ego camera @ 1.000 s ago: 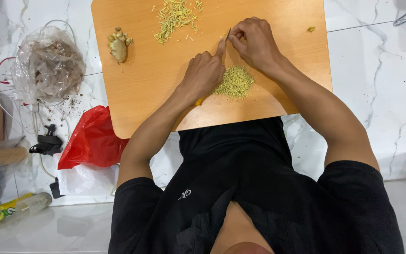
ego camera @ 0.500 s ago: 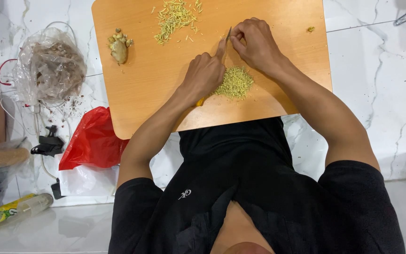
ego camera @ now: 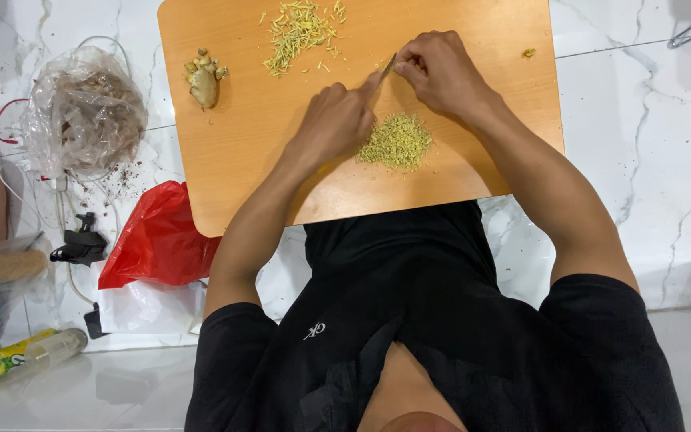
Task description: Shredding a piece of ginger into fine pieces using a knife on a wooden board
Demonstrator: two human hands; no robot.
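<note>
From the head view I see my left hand [ego camera: 337, 120] curled shut around a knife [ego camera: 387, 66], forefinger stretched along the blade, just above the middle of the frame. My right hand [ego camera: 441, 74] sits beside it with fingers bunched together, pinching something too small to tell at the blade. Both forearms slant up from the bottom onto the cutting board [ego camera: 241, 160]. A pile of minced bits [ego camera: 397, 142] lies just below the hands; a heap of slivers [ego camera: 297, 32] sits at the upper edge, a ginger root [ego camera: 203, 80] at the upper left.
</note>
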